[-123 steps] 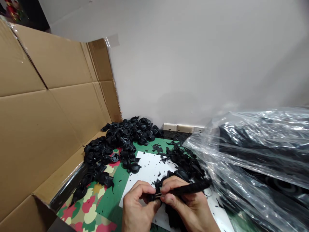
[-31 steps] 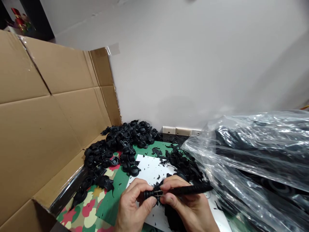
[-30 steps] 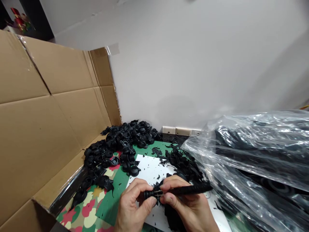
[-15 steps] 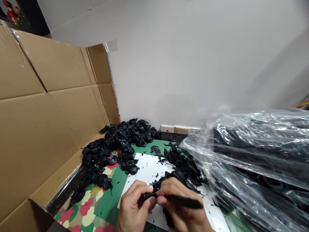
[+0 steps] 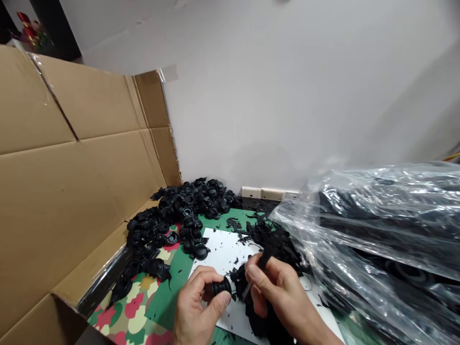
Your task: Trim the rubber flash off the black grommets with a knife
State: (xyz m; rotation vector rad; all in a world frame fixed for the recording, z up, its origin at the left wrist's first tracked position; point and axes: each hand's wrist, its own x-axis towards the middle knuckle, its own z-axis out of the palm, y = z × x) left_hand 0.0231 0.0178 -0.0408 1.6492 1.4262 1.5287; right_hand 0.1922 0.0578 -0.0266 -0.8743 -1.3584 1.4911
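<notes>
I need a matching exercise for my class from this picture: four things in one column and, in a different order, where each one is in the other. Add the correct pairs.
Things
1. ribbed black part
2. metal-tipped tool
3. clear plastic bag
4. cardboard panel

Places
A. held in the right hand
B. upright along the left side of the picture
C. pinched between thumb and fingers of the left hand
D. at the right side of the picture

Right pairs: 1-C, 2-A, 3-D, 4-B

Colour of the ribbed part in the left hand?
The ribbed part is black; see the head view.
</notes>
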